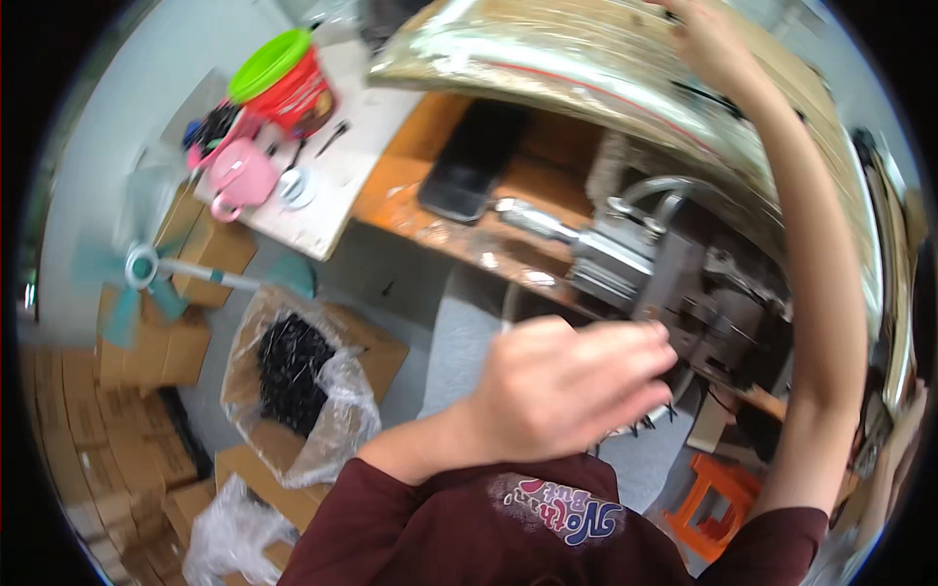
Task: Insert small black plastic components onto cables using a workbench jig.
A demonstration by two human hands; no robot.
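Note:
My left hand [572, 388] is raised in front of the bench machine [625, 269], somewhat blurred, its fingers pressed together. Anything inside that grip is hidden. The machine has a metal block, a silver cylinder and a curved hose [669, 184]. My right arm stretches far up on the right, over a large board wrapped in clear plastic [586, 83]. At the top edge is my right hand [699, 41]; its fingertips are blurred and partly cut off, with a small dark spot beside them. Several thin black pieces [645, 423] show just below my left hand.
A black phone [474, 161] lies on the orange wooden bench [391, 190]. On the white table [327, 186] stand a red-and-green bucket [288, 88] and a pink cup [242, 176]. Left are a fan [142, 266], a plastic-lined box of black pieces [293, 376] and cartons [117, 430]. An orange stool [711, 508] stands lower right.

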